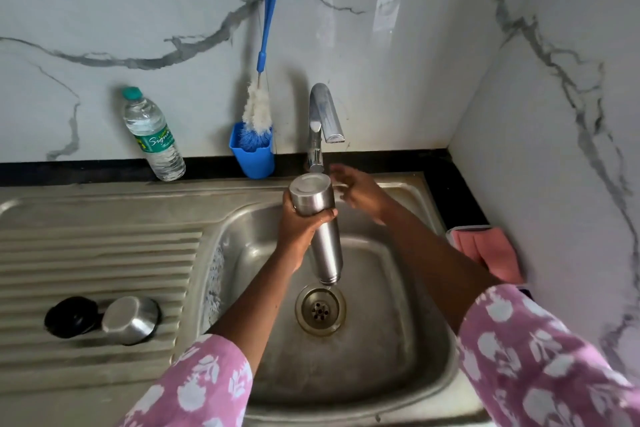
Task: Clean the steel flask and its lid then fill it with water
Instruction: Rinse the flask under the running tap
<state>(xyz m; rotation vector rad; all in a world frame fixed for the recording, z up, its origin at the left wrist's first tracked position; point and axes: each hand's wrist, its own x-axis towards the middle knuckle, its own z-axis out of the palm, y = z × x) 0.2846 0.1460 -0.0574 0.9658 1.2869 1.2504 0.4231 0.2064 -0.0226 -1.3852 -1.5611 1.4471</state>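
We are holding the steel flask (325, 246) upside down over the sink (398, 340), its mouth pointing at the drain (320, 308) and its flat base turned up just below the tap (320, 121). Our left hand (298, 229) is gripping the body near the base, fingers wrapped round it. Our right hand (360, 192), at three o'clock from the base, is holding nothing; it is blurred, but the fingers are looking loosely spread, close to the foot of the tap.

Judging from this, we are tipping rinse water out, so the washing of the body is probably nearing its end, though we cannot tell whether the inside is clean. The steel lid (130, 319) and a black inner cap (71, 315) are lying side by side on the draining board at eight o'clock from the flask, well apart from it; whether they are washed is not visible. The bottle brush (258, 104) is standing in its blue holder (252, 159) at eleven o'clock. Filling and closing are not yet done.
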